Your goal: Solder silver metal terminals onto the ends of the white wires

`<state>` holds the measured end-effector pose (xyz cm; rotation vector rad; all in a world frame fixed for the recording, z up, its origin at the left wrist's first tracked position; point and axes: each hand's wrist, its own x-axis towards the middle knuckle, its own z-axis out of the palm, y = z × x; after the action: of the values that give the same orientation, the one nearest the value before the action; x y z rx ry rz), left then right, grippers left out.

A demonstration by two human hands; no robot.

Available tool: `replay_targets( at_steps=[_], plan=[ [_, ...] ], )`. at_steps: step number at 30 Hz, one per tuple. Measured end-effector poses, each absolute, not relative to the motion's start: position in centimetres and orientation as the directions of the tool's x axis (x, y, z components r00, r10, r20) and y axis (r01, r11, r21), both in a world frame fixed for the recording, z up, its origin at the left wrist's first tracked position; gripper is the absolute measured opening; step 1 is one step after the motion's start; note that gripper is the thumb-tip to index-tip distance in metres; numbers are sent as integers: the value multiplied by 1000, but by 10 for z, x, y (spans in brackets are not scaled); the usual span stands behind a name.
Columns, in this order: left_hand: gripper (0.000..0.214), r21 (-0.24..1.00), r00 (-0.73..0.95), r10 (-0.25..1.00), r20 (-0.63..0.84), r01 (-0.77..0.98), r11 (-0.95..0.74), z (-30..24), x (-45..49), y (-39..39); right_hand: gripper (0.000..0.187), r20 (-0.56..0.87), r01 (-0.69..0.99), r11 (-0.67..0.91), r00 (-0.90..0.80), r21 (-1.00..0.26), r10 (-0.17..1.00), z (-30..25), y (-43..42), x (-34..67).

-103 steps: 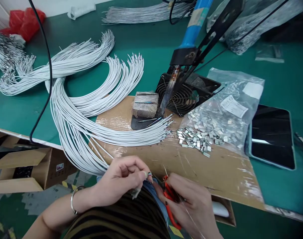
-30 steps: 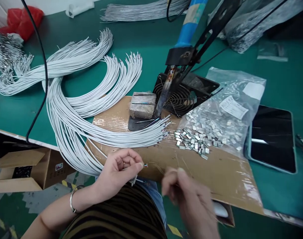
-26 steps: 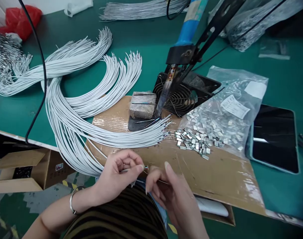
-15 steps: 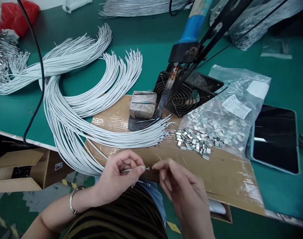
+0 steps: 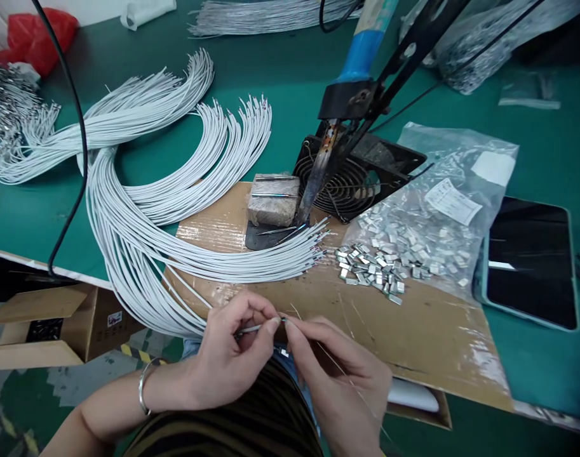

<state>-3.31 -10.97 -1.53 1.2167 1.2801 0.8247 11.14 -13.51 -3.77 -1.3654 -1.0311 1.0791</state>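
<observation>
Moved inward since the earlier frame, the right hand now meets the left hand at the near edge of the brown corrugated cardboard sheet. I read one thin white insulated wire, straight and short in view, with a small dark tip. The left hand is narrow, its thumb and fingers pinching the wire, and the tip points right. The right hand is also narrow; its fingertips touch the wire's tip, but I cannot tell whether they grip it. The wire lies between both hands, above the person's lap. Far of the hands lies a curved bundle of white wires; to the far right, a loose pile of small silver metal clips.
</observation>
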Motion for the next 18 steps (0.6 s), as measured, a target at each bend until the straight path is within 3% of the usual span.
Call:
replay_targets(
  at_steps=[3, 8, 18],
  plan=[
    [11, 963, 171, 951, -257, 128, 237, -14, -31, -111, 15, -41, 9, -45, 261, -999, 964, -39, -137, 109],
    [17, 941, 122, 933, -338, 54, 334, -8, -28, -102, 12, -125, -96, -112, 151, -989, 981, -43, -130, 117],
    [12, 974, 121, 966, -227, 35, 224, -17, -30, -101, 13, -164, -250, -113, 195, -962, 967, -52, -133, 101]
  ],
)
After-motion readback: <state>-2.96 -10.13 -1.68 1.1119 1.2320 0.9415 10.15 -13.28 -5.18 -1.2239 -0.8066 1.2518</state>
